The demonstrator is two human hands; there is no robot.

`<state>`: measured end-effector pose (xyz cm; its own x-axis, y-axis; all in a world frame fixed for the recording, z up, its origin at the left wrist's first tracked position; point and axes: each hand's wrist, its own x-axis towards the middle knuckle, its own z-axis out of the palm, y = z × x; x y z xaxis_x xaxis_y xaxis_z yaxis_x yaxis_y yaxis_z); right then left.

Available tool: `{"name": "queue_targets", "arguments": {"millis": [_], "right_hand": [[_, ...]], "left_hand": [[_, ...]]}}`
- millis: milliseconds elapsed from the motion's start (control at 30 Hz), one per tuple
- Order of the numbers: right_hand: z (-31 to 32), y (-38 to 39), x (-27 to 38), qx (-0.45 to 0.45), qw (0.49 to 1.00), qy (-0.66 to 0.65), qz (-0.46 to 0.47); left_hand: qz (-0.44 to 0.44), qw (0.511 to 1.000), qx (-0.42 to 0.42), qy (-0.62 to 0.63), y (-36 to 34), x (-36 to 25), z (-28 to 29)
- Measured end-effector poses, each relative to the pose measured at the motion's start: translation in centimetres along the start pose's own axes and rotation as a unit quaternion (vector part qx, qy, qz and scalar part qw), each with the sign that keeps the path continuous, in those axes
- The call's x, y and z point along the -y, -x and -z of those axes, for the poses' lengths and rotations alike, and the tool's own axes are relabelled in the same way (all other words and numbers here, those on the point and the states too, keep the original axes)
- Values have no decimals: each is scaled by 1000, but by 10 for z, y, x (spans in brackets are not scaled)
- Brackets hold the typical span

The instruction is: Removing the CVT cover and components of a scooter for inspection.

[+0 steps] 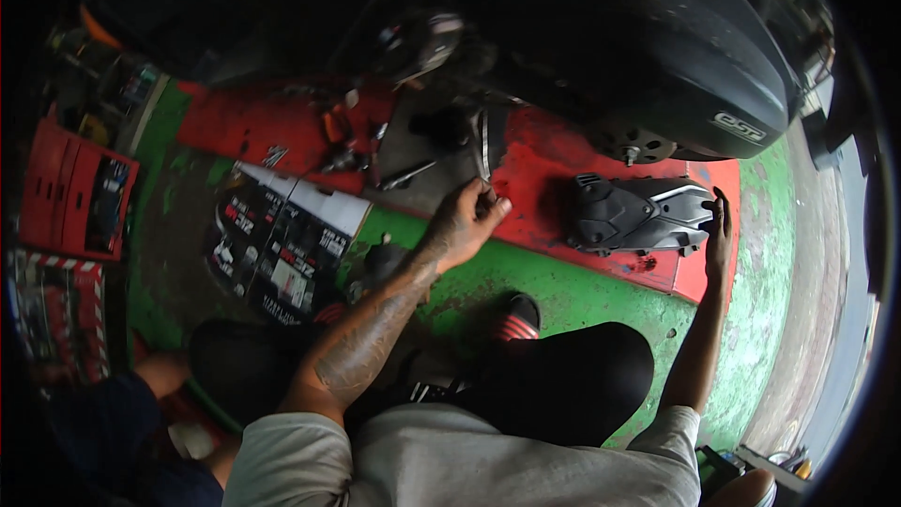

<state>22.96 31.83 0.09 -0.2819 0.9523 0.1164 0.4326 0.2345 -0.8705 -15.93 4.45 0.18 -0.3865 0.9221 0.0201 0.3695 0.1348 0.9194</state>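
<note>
My left hand [466, 223] is closed in front of me, thumb against curled fingers; whatever it grips is too small or hidden. Just beyond its fingertips stands a slim silver metal bar [482, 145], and I cannot tell whether the hand touches it. At the right, my right hand [718, 230] has its fingers stretched apart against the end of a black plastic engine cover [643, 214]. This cover lies on the red platform [540, 216]. Above it hangs the dark body of a scooter [648, 47] with a bare round hub [633, 148].
Tools [338, 127] lie scattered on the platform's left part, with a dark-handled tool [407, 175] nearer. A printed cardboard sheet [286, 244] lies on the green floor [601, 296]. At far left stands a red tool cabinet [70, 188]. Another person's arm [161, 374] shows at lower left.
</note>
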Motion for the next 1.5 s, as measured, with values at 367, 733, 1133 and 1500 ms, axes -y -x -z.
{"name": "queue_targets", "arguments": {"millis": [367, 733, 1133, 1500], "right_hand": [[-272, 119, 327, 537, 844, 1, 10], [-461, 200, 387, 481, 737, -353, 317], [-468, 195, 349, 618, 675, -392, -90], [-456, 164, 287, 492, 632, -565, -197]], "left_hand": [[-195, 874, -430, 114, 66, -27, 182], [-60, 809, -336, 478, 105, 87, 225], [-223, 842, -473, -131, 106, 119, 203], [241, 917, -290, -130, 236, 279, 136]]}}
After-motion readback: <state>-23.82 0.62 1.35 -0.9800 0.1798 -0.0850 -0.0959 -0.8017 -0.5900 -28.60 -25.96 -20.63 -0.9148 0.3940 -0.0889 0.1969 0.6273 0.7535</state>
